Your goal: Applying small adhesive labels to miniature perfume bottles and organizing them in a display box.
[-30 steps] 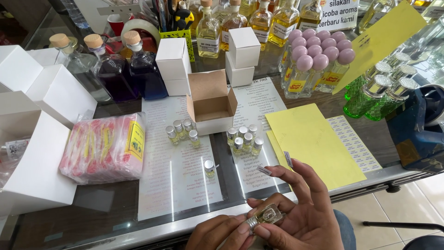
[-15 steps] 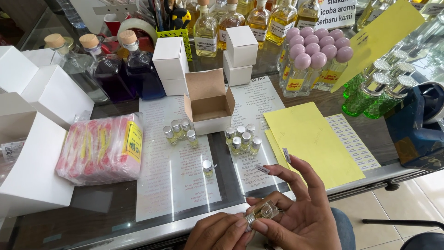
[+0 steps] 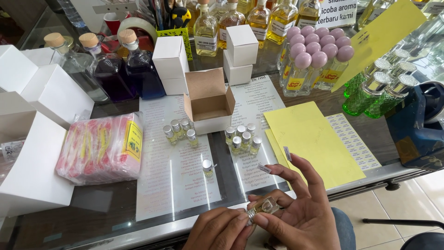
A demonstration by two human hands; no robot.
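In the head view, the left hand and the right hand meet at the near edge of the glass desk, pinching a small glass vial between their fingertips. The right hand's outer fingers are spread, with small labels stuck on two fingertips. Beyond the hands, one silver-capped vial stands alone before an open cardboard box.

Yellow paper sheet; white open box, brown inside, left of sheet; pink-capped bottles above; green bottles right; pink-red packet far left.
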